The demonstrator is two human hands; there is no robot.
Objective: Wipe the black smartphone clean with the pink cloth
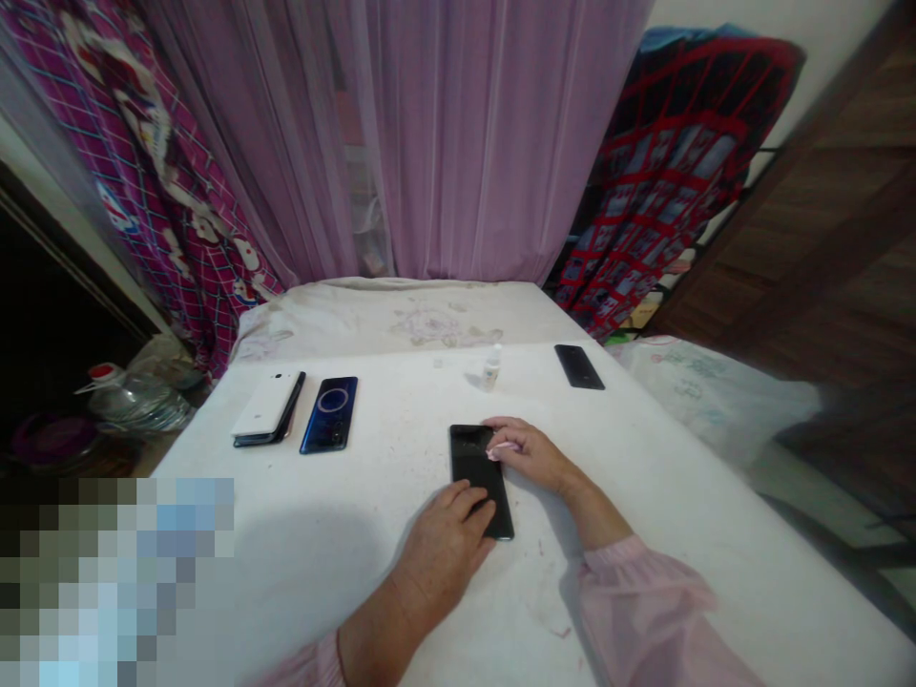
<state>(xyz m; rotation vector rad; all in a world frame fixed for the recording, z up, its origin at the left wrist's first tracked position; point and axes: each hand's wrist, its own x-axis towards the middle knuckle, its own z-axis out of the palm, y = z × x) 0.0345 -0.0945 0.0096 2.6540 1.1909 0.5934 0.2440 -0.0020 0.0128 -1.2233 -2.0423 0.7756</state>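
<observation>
forearms (401, 611) converging, left hand (452, 534) spread over phone (470, 462)

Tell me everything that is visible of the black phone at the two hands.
The black phone is a thin rectangle with a smooth, glossy, glass-like face, reflecting faintly near its far end. It lies flat on the white cloth, near end slightly rightward. The left hand rests across its nearer half; the right hand, holding a small pinkish-white piece, is at its far right edge. Which face is up is unclear.
</observation>
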